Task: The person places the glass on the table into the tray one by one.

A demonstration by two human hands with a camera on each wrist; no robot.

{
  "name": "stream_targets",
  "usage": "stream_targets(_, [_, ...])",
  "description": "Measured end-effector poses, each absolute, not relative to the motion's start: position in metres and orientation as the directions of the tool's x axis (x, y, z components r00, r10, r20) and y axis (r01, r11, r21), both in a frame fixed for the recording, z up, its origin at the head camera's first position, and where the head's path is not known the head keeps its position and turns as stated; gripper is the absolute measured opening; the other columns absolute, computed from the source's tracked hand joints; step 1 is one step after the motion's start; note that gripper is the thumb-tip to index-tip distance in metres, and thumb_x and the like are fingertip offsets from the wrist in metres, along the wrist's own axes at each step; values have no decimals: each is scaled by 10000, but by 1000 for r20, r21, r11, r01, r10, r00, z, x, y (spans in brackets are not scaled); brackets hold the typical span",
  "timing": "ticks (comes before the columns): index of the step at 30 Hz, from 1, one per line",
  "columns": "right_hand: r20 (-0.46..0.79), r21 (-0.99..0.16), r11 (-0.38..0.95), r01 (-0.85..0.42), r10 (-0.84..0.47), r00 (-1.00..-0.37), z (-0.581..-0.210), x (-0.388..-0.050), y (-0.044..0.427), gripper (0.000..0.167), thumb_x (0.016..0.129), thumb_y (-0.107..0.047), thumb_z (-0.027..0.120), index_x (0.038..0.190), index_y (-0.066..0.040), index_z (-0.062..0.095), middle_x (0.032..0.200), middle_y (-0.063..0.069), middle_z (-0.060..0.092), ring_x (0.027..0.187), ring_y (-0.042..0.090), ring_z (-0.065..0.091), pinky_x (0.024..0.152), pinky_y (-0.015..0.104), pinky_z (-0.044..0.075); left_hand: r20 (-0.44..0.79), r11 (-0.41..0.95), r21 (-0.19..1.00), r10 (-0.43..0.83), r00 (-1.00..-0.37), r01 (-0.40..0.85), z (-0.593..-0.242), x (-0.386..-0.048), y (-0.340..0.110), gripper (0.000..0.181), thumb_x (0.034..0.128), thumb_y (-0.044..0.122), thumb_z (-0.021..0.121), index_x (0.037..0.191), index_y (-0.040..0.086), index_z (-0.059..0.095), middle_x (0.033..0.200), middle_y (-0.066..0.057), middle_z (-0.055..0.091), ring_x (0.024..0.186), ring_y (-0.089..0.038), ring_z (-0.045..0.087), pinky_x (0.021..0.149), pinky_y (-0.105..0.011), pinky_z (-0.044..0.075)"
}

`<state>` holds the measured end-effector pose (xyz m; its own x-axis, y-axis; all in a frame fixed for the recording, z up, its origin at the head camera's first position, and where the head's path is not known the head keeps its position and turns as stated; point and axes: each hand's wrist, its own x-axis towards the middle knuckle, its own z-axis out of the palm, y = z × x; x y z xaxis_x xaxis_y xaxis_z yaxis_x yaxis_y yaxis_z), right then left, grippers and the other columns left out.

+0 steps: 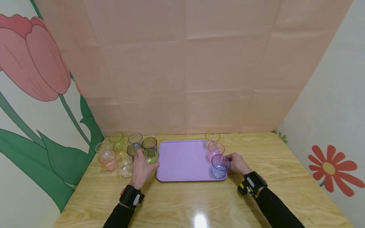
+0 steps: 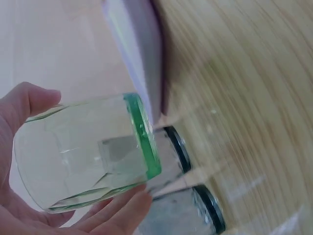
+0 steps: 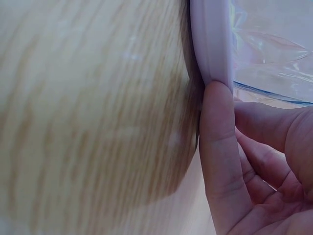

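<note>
My left hand point(image 1: 141, 170) grips a pale green drinking glass point(image 1: 151, 157) upright beside the left edge of a lilac tray point(image 1: 182, 161). In the left wrist view its thick green base point(image 2: 144, 139) is raised above the tabletop, thumb on one side and fingers on the other. My right hand point(image 1: 237, 164) is at the tray's right edge, next to a blue glass point(image 1: 219, 172) standing in the near right corner. In the right wrist view one straight finger point(image 3: 217, 142) touches the tray's outer side. Behind the blue glass stand a pink glass point(image 1: 215, 151) and a pale clear glass point(image 1: 212, 136).
Left of the tray several tinted glasses crowd together, among them a dark-rimmed glass point(image 1: 149, 143), an orange-pink glass point(image 1: 107, 160) and a yellow glass point(image 1: 116, 137). A pinkish sheet point(image 1: 182, 79) hangs behind the wooden table point(image 1: 176, 202). Painted walls flank both sides.
</note>
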<state>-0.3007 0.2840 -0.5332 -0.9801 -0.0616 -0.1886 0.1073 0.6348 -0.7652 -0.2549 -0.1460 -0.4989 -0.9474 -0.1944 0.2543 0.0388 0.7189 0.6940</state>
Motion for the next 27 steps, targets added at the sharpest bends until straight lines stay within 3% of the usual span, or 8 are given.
stream_targets(13, [-186, -764, 636, 114, -48, -981, -532, -298, 282, 180, 961, -30, 748, 1109, 73, 755, 894, 118, 744, 731, 183, 703, 641, 361, 651, 222, 523, 845, -160, -962, 108, -488, -264, -130, 871, 741, 215, 901, 1456, -31, 468, 1393, -320, 481, 1233, -456, 562, 1048, -603, 514])
stream_targets(21, [-216, -770, 620, 149, -34, -976, -532, -299, 281, 214, 980, -25, 729, 1164, 83, 739, 944, 147, 743, 758, 187, 707, 666, 370, 654, 214, 335, 929, -137, -967, 159, -483, -271, -110, 836, 753, 122, 920, 1429, -25, 451, 1390, -296, 605, 1309, -458, 566, 1116, -607, 451])
stream_targets(27, [-197, -767, 629, 130, -37, -980, -532, -299, 281, 216, 970, -12, 732, 1158, 94, 738, 944, 166, 750, 742, 190, 711, 644, 364, 652, 206, 337, 928, -112, -972, 158, -480, -276, -91, 850, 767, 130, 923, 1468, -59, 483, 1402, -293, 611, 1290, -462, 591, 1104, -599, 479])
